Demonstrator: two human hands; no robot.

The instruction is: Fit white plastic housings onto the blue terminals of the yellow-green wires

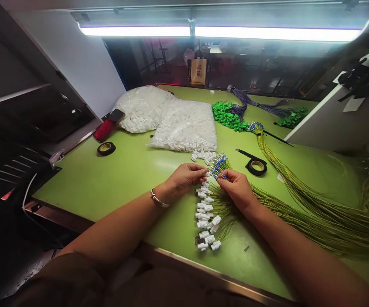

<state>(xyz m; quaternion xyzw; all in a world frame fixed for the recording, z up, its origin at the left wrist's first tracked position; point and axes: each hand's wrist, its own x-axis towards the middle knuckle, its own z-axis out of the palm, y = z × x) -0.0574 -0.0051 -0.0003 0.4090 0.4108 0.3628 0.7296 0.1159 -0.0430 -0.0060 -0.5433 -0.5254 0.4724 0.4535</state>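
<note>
My left hand (189,175) pinches a small white connector housing (207,174) between thumb and fingertips. Just to its right, my right hand (235,185) is closed on a wire with a blue terminal (224,176). The two hands nearly meet over the table. Behind them lies a bunch of blue-tipped wire ends (219,163), whose yellow-green wires (277,204) run off to the right. Below my hands, a column of white connectors with wires (205,207) lies on the green tabletop. Several loose white housings (203,156) sit just beyond my left hand.
Two clear bags of white housings (187,123) stand at the back. Black tape rolls (256,166) lie right and left. Green connectors (229,116) on dark wires and another yellow-green bundle (267,153) occupy the back right. A red and black object (109,125) rests at the left edge.
</note>
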